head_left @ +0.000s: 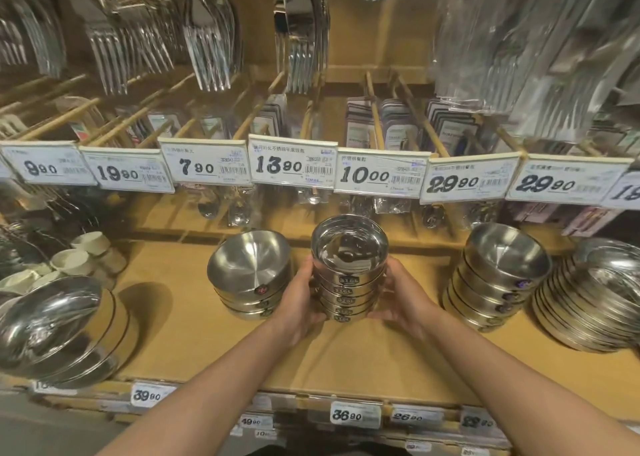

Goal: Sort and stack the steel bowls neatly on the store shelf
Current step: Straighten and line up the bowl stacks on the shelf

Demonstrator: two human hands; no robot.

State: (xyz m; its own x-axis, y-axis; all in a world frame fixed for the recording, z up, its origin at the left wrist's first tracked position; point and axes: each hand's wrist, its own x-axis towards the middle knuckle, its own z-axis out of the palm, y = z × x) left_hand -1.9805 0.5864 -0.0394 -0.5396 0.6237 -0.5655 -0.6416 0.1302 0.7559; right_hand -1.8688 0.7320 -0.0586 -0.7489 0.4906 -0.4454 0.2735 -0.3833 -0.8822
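A tall stack of several small steel bowls [349, 272] stands upright in the middle of the wooden shelf [346, 358]. My left hand [300, 303] cups its left side and my right hand [401, 296] cups its right side, fingers curved round the lower bowls. Just left of it sits a short stack of wider steel bowls [250, 275], tilted toward me. To the right a taller stack of steel bowls [498, 275] leans, also tilted.
A leaning pile of flat steel plates [588, 303] fills the far right. Large steel bowls [59, 331] lie at the left front, white ceramic cups [79, 258] behind them. Price tags [292, 165] and hanging cutlery [207, 40] are above the shelf.
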